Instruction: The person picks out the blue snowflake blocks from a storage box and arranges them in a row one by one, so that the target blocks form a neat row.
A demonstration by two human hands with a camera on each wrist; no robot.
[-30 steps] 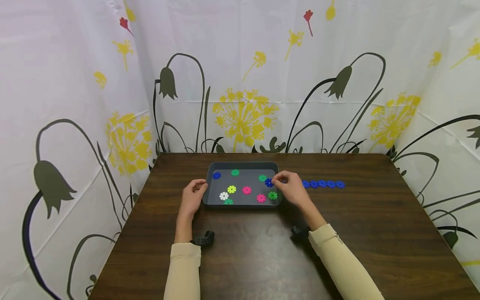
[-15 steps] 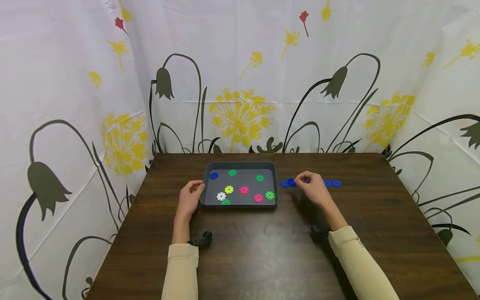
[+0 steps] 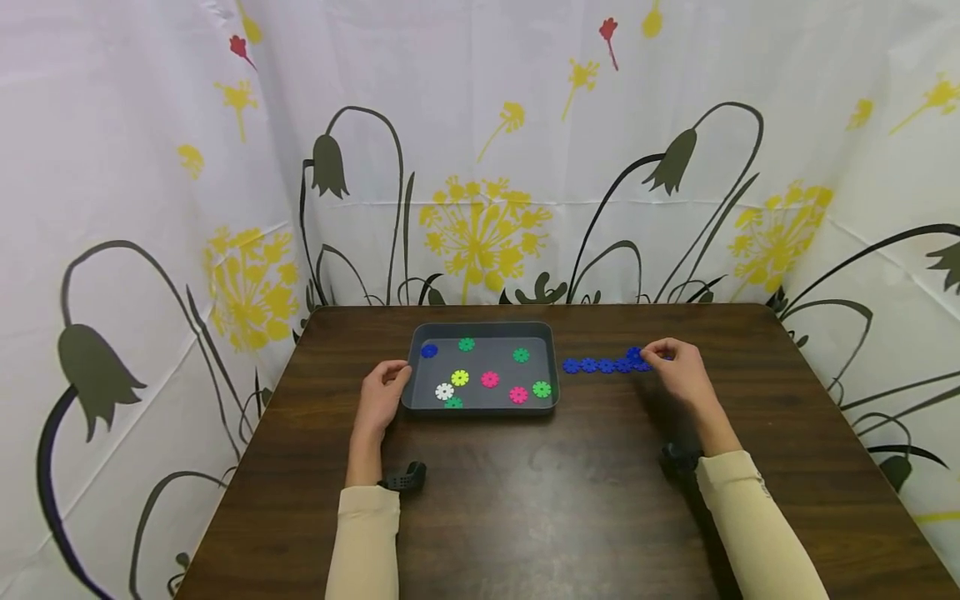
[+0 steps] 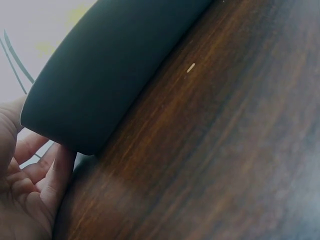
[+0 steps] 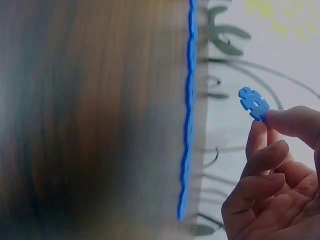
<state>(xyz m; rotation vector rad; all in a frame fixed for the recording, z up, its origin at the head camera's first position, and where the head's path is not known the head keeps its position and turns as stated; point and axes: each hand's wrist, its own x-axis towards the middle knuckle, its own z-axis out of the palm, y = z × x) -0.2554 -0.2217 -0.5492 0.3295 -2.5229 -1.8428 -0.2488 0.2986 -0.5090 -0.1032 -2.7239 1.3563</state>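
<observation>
My right hand (image 3: 681,373) pinches a blue notched disc (image 3: 634,354) between thumb and fingertips, just above a row of blue discs (image 3: 606,366) on the table. In the right wrist view the pinched disc (image 5: 254,104) is tilted, apart from the row (image 5: 189,110). My left hand (image 3: 378,397) grips the left wall of a dark grey tray (image 3: 480,412). The left wrist view shows the thumb by the tray's rim (image 4: 65,85) and fingers (image 4: 59,172) at its lower corner. Right-hand fingers hide part of the row's right end.
Inside the tray lie a blue disc (image 3: 429,351), a yellow disc (image 3: 460,378), a white disc (image 3: 445,391), two pink discs (image 3: 490,380) and several green discs (image 3: 521,355). A flower-print curtain (image 3: 480,150) hangs behind the wooden table (image 3: 525,500).
My right hand has carried the blue disc from over the tray's right side rightward along the row, toward its right end. The left hand stays at the tray.
</observation>
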